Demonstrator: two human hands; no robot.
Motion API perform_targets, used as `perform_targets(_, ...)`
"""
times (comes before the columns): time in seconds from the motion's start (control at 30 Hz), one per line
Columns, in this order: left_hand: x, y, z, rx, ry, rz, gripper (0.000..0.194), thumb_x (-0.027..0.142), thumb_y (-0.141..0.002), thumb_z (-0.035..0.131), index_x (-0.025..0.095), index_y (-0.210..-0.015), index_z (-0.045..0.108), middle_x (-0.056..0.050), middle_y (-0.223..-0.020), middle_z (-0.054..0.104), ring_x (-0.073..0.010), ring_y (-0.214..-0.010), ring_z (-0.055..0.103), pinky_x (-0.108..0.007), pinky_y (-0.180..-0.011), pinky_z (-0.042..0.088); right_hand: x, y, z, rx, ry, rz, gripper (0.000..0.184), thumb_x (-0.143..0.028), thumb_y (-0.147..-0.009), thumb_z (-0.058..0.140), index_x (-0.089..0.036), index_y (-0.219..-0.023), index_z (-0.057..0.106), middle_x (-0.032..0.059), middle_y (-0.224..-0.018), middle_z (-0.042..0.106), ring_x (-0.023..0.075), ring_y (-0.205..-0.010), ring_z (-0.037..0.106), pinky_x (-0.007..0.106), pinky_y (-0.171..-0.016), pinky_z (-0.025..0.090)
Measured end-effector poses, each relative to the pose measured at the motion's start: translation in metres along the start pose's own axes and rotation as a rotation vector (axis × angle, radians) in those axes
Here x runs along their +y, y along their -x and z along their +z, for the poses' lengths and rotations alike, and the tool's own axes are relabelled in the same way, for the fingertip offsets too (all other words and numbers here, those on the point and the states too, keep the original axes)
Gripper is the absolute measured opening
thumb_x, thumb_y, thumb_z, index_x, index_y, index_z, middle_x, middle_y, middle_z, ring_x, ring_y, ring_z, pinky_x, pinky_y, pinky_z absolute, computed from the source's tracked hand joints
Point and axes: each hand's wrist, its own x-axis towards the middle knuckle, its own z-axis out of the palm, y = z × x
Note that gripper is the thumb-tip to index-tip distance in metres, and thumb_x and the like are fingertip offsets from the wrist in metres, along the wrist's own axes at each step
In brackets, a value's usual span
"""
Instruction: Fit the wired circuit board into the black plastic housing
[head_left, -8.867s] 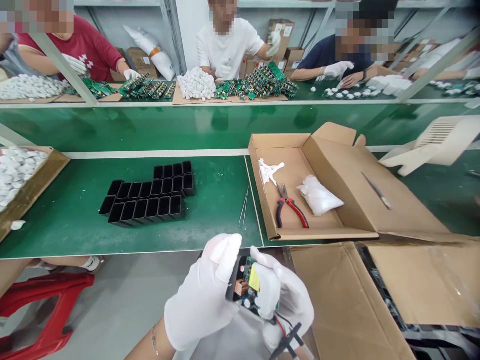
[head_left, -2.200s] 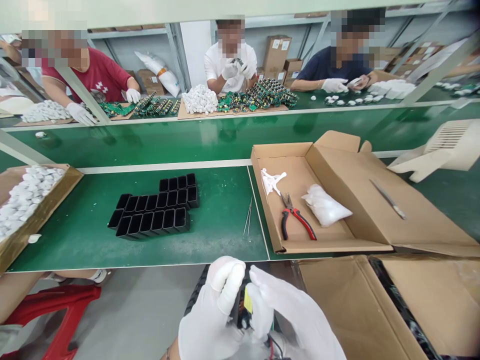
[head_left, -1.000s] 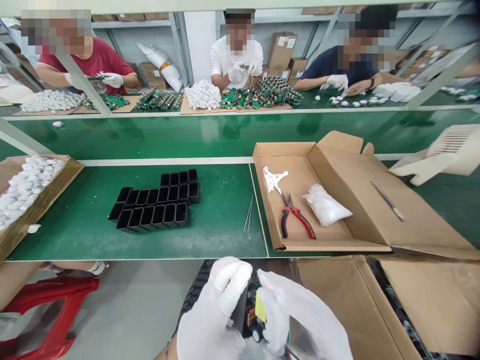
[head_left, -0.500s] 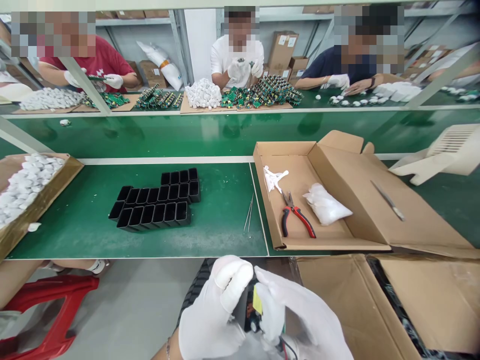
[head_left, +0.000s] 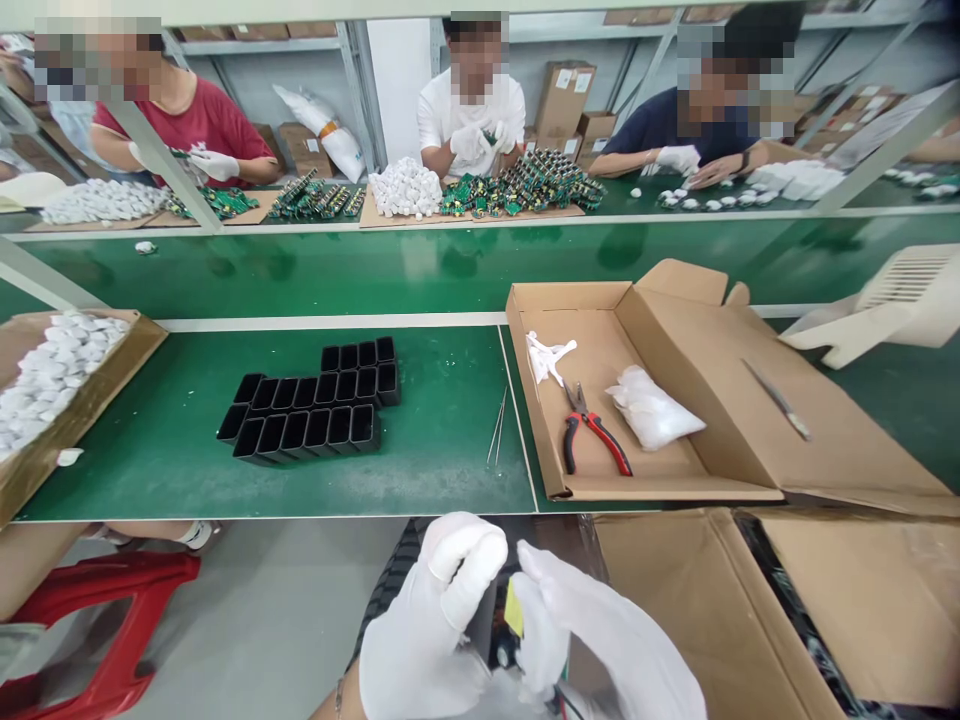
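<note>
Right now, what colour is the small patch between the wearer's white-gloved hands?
Yellow patch, best in head view.

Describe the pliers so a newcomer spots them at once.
On the green bench, find the open cardboard box, right of the black cups. Inside, the pliers lie left of the bag. The bag and the scrap by their tip are white; only the pliers have red and black handles.

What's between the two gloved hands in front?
Head view: a dark case, partly covered by the left hand, and a yellow-patched electronic assembly, partly covered by the right hand.
</note>
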Motion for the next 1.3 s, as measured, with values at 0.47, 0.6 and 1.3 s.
perform_targets(0.47, -0.002, -0.003, -0.004, -0.072, 0.031, -0.009, 0.081, 0.008, -0.068, 0.048, 0.014, -0.144, 0.021, -0.018, -0.12, 0.046, -0.0305, -0.115, 0.043, -0.047, -0.094, 0.04, -0.005, -0.011, -0.002, -0.079, 0.135, -0.107, 0.073, -0.042, -0.079, 0.066, -0.029, -0.144, 0.036, 0.0035, -0.131, 0.058, 0.0286, -0.105, 0.065, 0.032, -0.08, 0.06)
perform_targets(0.6, -0.005, -0.004, -0.004, -0.052, 0.041, -0.042, 0.082, 0.007, -0.069, 0.051, 0.016, -0.145, 0.021, -0.018, -0.123, 0.043, -0.0294, -0.116, 0.041, -0.046, -0.095, 0.041, -0.008, -0.028, 0.005, -0.088, 0.0, -0.042, 0.066, -0.035, -0.079, 0.067, -0.029, -0.14, 0.041, 0.0036, -0.129, 0.059, 0.026, -0.106, 0.065, 0.032, -0.088, 0.057)
perform_targets(1.3, -0.013, -0.014, -0.011, 0.106, -0.11, 0.03, 0.076, -0.005, -0.074, 0.05, 0.016, -0.143, 0.026, -0.015, -0.12, 0.05, -0.0236, -0.115, 0.047, -0.043, -0.095, 0.043, -0.01, -0.074, 0.032, -0.358, -1.443, 0.44, 0.076, -0.047, -0.075, 0.073, -0.03, -0.139, 0.038, 0.0084, -0.143, 0.045, 0.0215, -0.134, 0.038, 0.039, -0.113, 0.027)
